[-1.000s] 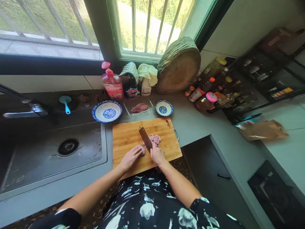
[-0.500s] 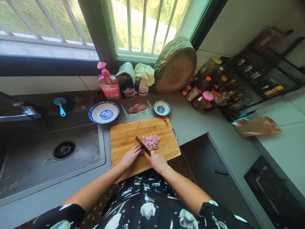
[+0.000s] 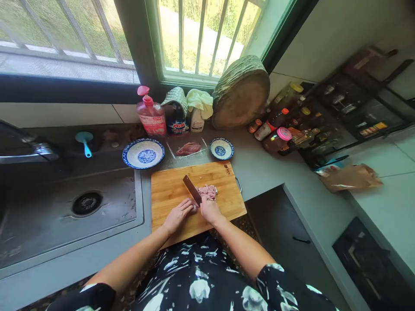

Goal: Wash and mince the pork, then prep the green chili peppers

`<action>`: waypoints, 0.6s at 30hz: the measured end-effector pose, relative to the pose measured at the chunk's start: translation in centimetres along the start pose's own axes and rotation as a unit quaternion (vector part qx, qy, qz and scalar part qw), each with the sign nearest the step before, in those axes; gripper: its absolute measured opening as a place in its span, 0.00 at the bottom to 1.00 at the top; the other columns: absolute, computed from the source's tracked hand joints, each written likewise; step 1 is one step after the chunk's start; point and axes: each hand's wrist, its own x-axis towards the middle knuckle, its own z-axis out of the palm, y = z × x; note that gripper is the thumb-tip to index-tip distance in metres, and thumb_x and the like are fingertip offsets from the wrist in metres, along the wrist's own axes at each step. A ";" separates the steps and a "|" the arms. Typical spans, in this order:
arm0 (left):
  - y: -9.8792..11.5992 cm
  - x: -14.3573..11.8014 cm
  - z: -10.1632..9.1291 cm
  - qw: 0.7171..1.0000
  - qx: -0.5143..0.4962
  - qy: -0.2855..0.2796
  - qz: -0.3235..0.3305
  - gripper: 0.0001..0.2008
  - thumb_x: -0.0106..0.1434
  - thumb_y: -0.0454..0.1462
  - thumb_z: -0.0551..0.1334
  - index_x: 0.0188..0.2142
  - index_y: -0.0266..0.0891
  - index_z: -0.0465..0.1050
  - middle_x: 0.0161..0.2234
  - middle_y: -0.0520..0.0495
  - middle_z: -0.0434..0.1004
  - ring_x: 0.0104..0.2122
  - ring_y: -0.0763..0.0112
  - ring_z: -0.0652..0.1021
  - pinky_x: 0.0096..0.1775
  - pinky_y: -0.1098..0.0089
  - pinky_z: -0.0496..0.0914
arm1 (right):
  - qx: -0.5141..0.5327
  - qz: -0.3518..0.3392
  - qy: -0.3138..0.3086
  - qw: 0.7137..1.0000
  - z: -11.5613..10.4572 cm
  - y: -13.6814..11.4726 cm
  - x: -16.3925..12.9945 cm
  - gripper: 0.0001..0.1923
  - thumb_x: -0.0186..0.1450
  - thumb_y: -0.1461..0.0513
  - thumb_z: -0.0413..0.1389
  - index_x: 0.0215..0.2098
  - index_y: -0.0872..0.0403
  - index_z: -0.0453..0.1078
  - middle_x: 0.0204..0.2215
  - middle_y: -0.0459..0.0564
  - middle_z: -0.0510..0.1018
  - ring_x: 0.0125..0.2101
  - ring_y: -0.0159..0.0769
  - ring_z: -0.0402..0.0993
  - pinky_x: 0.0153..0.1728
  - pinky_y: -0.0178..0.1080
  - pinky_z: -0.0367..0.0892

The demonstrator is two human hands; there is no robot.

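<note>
My right hand (image 3: 210, 211) is closed round the handle of a cleaver (image 3: 191, 189). Its blade points away and to the left, and it partly covers a heap of chopped pink meat (image 3: 209, 192). On the left of the blade, my left hand (image 3: 177, 216) has bent fingers pressed together over a small piece of meat (image 3: 194, 209), mostly hidden by the fingertips. All this is on a wooden cutting board (image 3: 168, 185). Behind the board lies a larger raw piece of meat (image 3: 188, 148) on a clear tray (image 3: 203, 142).
A large blue-rimmed plate (image 3: 143, 165) and a small blue-rimmed bowl (image 3: 221, 157) stand behind the board. To the left is a sink (image 3: 116, 190). Along the window are a pink pump bottle (image 3: 152, 119) and a round wooden block (image 3: 243, 101). Jars and bottles (image 3: 275, 140) crowd the right.
The cleaver and my right hand have shifted slightly left and away, and the blade shows more of its flat side. My left hand stays by the small piece of meat. The view has shifted slightly.
</note>
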 end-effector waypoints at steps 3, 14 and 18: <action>0.0 0.0 0.3 1.000 -0.002 0.003 -0.004 0.17 0.63 0.31 0.48 0.48 0.37 0.68 0.53 0.43 0.67 0.58 0.66 0.59 0.56 0.58 0.61 | -0.009 -0.009 -0.006 1.000 0.2 0.3 -1.5 0.14 0.66 0.61 0.42 0.48 0.61 0.57 0.32 0.60 0.76 0.33 0.43 0.76 0.32 0.40 0.69; 0.1 0.4 0.2 0.999 0.001 0.038 0.007 0.14 0.64 0.33 0.49 0.45 0.36 0.69 0.50 0.41 0.69 0.57 0.64 0.61 0.54 0.58 0.64 | -0.015 0.007 -0.027 1.000 2.1 0.1 -3.5 0.10 0.64 0.66 0.46 0.44 0.60 0.58 0.29 0.60 0.76 0.31 0.43 0.76 0.31 0.40 0.69; 0.1 0.1 0.2 0.999 0.001 0.035 0.005 0.13 0.65 0.33 0.50 0.45 0.37 0.69 0.48 0.42 0.71 0.55 0.64 0.64 0.54 0.59 0.65 | 0.007 0.001 0.008 1.000 1.4 -1.3 0.7 0.11 0.64 0.66 0.46 0.44 0.60 0.58 0.31 0.60 0.76 0.33 0.43 0.76 0.31 0.40 0.69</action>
